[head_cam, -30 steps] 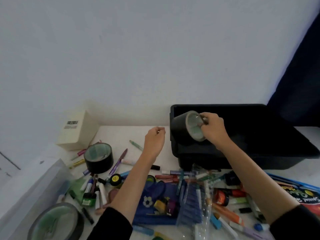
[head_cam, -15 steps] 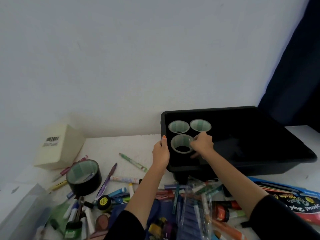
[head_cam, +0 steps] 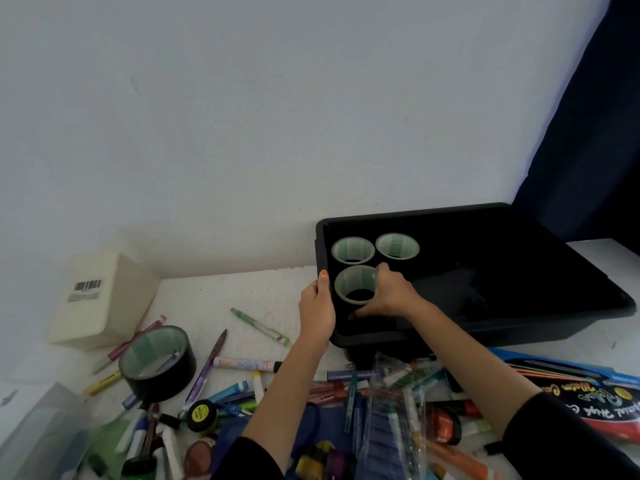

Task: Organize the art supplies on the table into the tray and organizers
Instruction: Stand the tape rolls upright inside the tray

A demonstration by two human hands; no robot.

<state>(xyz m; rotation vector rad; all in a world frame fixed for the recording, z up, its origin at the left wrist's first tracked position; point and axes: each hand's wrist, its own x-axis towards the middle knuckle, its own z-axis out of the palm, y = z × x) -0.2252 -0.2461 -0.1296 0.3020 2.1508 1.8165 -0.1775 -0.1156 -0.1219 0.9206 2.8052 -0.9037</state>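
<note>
A: So, where is your right hand (head_cam: pixel 388 296)?

B: Inside the black tray (head_cam: pixel 415 211), which sits at your 1 o'clock on the white table (head_cam: pixel 214 292). Your fingers curl round the right side of the nearest tape roll (head_cam: pixel 352 280), with the thumb low by its near edge. The roll lies flat on the tray floor with its core opening up.

A: And its neighbours?

B: A second roll (head_cam: pixel 350 245) lies flat at its 12 o'clock and a third roll (head_cam: pixel 398 241) at its 1 o'clock, in the tray's far left corner. All three sit close together. It is black on black, so you cannot tell whether they touch.

A: Your left hand (head_cam: pixel 317 311)?

B: It is on the tray's 9 o'clock side, near the front corner. The fingers are straight and together, laid against the outer wall, and one orange-painted nail reaches the rim. It clasps nothing.

A: What lies on the table?

B: A loose tape roll (head_cam: pixel 157 375) is at your 10 o'clock, its opening turned up toward you. A cream box (head_cam: pixel 100 306) with a barcode sits just beyond it. A green pen (head_cam: pixel 259 327) lies between that roll and the tray. At your 6 o'clock, under both forearms, spreads a heap of markers (head_cam: pixel 325 391), tubes and small pots. A clear organizer (head_cam: pixel 38 434) shows at 8 o'clock.
</note>
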